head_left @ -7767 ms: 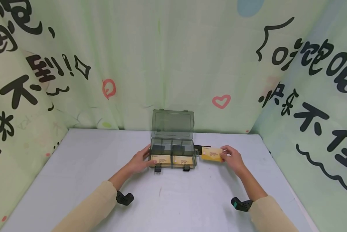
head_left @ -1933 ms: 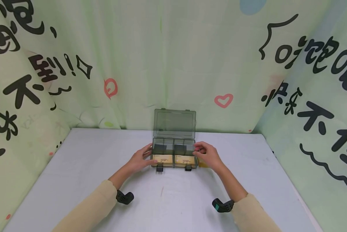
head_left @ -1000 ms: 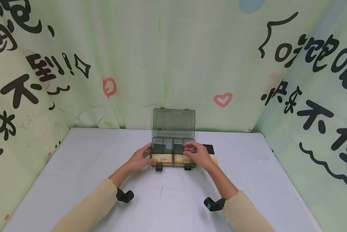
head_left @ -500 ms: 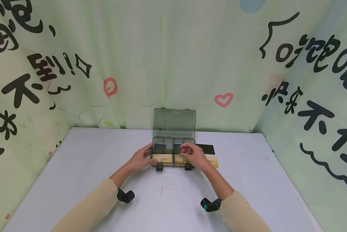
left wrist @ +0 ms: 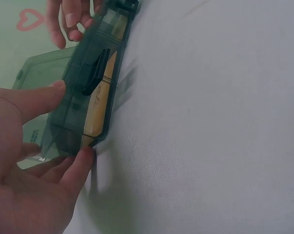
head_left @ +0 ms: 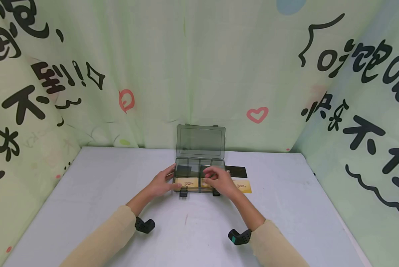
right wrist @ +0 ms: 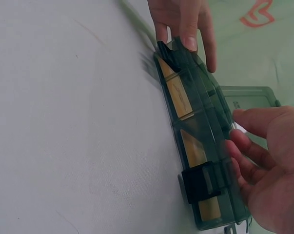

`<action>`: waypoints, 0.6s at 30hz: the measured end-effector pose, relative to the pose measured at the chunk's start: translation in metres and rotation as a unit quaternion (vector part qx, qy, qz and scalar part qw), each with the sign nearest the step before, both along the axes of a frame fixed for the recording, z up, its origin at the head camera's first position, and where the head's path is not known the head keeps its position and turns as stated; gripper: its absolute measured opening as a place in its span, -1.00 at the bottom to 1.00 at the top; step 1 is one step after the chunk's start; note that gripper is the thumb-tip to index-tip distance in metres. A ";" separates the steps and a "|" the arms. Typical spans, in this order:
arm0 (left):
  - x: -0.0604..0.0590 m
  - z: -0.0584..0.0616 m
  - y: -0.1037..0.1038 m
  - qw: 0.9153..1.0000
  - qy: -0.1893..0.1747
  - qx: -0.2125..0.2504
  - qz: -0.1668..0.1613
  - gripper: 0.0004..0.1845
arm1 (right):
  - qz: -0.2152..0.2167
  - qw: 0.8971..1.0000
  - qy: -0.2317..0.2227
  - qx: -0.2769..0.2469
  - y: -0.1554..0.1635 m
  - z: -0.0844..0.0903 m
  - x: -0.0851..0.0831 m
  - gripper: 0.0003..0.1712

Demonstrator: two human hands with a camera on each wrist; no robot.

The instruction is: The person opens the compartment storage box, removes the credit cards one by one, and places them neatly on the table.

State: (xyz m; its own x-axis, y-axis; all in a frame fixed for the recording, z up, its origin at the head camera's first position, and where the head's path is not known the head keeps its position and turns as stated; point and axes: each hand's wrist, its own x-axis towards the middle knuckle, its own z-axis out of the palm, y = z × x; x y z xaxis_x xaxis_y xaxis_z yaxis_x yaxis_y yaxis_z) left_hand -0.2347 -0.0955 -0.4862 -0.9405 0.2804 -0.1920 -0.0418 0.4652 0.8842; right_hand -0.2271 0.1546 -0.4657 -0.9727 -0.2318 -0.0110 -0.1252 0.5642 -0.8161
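Note:
A smoky clear plastic box (head_left: pixel 199 174) with compartments stands with its lid (head_left: pixel 200 141) raised. My left hand (head_left: pixel 160 182) grips its left end, thumb on the front rim (left wrist: pixel 64 97) and fingers against the side. Over the right front compartment hovers my right hand (head_left: pixel 220 181), fingers loosely curled and nothing visible between them. Yellow cards (head_left: pixel 187 182) fill the left front compartment; those on the right are partly hidden by the hand. A dark card (head_left: pixel 184 170) shows in a rear compartment. In the right wrist view the fingers (right wrist: pixel 256 119) are right at the box's rim.
Right of the box, a yellow card (head_left: pixel 243 186) and a black card (head_left: pixel 237 171) lie on the white table (head_left: pixel 186 233). A pale green printed curtain (head_left: pixel 152 74) hangs close behind the raised lid and along both sides.
Earlier my right hand held a yellow card beside the box; that card now lies on the table. The hand has moved left over the right front compartment. My left hand has stayed put.

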 end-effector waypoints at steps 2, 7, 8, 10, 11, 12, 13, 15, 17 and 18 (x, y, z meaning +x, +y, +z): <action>0.000 0.000 0.000 1.000 -0.001 0.001 0.001 -0.06 | 0.001 1.000 -0.002 0.000 -0.001 -0.001 0.000 -0.65; 0.000 0.000 0.000 1.000 -0.003 0.001 -0.001 -0.06 | 0.010 1.000 0.002 0.003 -0.005 -0.003 -0.001 -0.66; 0.000 0.000 0.000 1.000 -0.003 0.002 -0.001 -0.06 | 0.012 1.000 0.004 0.005 -0.005 -0.003 -0.001 -0.67; 0.000 0.001 0.000 1.000 -0.005 0.002 0.000 -0.06 | 0.015 1.000 0.006 0.009 -0.006 -0.003 -0.001 -0.68; 0.000 0.002 0.000 1.000 -0.007 0.003 0.001 -0.06 | 0.016 1.000 0.006 0.011 -0.007 -0.003 -0.001 -0.69; 0.000 0.002 0.000 1.000 -0.006 0.002 0.001 -0.06 | 0.017 1.000 0.005 0.013 -0.007 -0.003 -0.001 -0.69; 0.001 0.002 0.000 1.000 -0.007 0.002 0.001 -0.06 | 0.017 1.000 0.004 0.015 -0.008 -0.003 -0.001 -0.69; 0.001 0.003 0.000 1.000 -0.008 0.000 0.002 -0.06 | 0.017 1.000 0.002 0.018 -0.009 -0.003 -0.001 -0.69; 0.001 0.003 0.001 1.000 -0.009 -0.001 0.003 -0.06 | 0.020 1.000 0.000 0.022 -0.011 -0.003 -0.001 -0.69; 0.001 0.003 0.001 1.000 -0.008 -0.002 0.002 -0.06 | 0.021 0.999 -0.001 0.025 -0.011 -0.003 -0.001 -0.68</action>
